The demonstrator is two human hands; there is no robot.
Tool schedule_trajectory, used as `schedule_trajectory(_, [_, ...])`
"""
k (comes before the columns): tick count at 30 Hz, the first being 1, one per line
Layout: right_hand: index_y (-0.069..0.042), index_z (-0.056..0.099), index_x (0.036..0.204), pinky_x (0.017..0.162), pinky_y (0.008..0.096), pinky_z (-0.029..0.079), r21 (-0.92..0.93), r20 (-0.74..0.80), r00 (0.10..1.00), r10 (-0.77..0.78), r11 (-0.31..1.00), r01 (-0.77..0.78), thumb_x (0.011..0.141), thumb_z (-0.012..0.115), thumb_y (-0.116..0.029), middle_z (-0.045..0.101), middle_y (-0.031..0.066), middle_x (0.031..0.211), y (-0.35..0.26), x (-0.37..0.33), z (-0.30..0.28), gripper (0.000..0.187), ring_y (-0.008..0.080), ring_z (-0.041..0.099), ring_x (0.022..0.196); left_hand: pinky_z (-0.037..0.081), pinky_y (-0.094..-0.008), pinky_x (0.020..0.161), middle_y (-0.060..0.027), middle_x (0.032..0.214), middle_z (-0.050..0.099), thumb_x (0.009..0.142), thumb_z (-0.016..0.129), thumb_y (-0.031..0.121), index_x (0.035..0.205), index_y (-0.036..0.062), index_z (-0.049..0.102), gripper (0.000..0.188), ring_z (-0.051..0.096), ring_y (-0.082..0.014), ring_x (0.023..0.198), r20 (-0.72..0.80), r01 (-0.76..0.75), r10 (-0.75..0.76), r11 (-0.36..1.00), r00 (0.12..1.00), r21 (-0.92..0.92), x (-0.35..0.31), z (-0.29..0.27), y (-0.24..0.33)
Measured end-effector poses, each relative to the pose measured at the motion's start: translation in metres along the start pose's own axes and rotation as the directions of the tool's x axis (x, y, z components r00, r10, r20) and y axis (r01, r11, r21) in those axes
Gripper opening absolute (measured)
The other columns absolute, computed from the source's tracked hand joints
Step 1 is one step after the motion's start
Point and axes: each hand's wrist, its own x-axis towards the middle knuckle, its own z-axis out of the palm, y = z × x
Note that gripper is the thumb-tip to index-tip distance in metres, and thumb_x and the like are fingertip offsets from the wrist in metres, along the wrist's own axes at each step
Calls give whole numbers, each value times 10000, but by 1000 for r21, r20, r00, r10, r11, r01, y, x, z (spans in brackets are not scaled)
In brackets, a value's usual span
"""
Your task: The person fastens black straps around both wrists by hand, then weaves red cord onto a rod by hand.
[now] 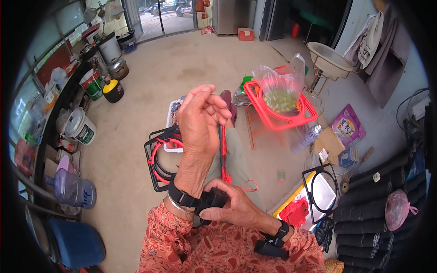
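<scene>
My left hand (200,116) is raised palm inward above my lap, fingers loosely bent with small gaps and nothing visible in them. My right hand (230,204) is closed around a small black box (213,200) on the strap at my left wrist. Just beyond the left fingers, a narrow black strip wound with red cord (223,152) stands over my leg, a red tangle at its lower end. Left of my forearm is a black square frame with a ring (157,164), partly wrapped in red. A similar black frame (322,193) leans on a white tray (327,186) at my right.
Red cord (293,213) lies in that tray. A red plastic stool (273,123) ahead bears a clear bag of green fruit (282,98). A spray can (312,134) and cardboard (328,145) stand right of it. Buckets and a water jug (75,189) line the left side; black rolls (364,214) lie right.
</scene>
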Motion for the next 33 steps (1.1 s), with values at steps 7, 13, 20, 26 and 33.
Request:
schedule_trajectory(7, [-25,533,1085,651,221,448,74,-29,997,-76,994,78,794,744,-359,581,14,913,16,11,4,490,64,550,777,412,-227,432,-28,606,598,889,584,116,859,-2,614,125,576,-89,513,73,-201,194,803,978,561,2,3,-13])
schedule_trajectory(13, [-27,532,1137,711,211,438,185,-2,998,-60,981,60,807,733,-324,575,-4,955,14,18,10,487,59,539,856,454,-346,485,-80,616,620,837,615,104,802,7,593,105,614,-233,520,632,-629,354,-141,689,765,4,-10,-24])
schedule_trajectory(20, [-30,500,1247,797,225,445,364,8,994,-109,926,99,822,712,-291,567,7,1040,36,27,19,542,61,527,934,444,-355,606,-74,830,531,724,626,72,856,44,558,151,544,-237,797,822,-705,81,-472,564,530,-1,-10,-21])
schedule_trajectory(26, [-24,489,1264,781,221,453,414,-29,993,-118,903,119,819,717,-310,576,23,1053,32,32,29,576,62,538,929,389,-349,744,-90,891,520,706,596,89,837,44,550,147,501,-239,868,923,-753,26,-570,384,330,4,-6,-14])
schedule_trajectory(33, [-16,508,1216,807,243,474,407,4,994,-105,909,94,825,725,-320,582,38,1055,30,37,37,541,78,566,927,397,-407,835,-103,934,530,715,611,149,846,36,571,177,506,-247,947,902,-708,-159,-678,402,196,2,-13,-8])
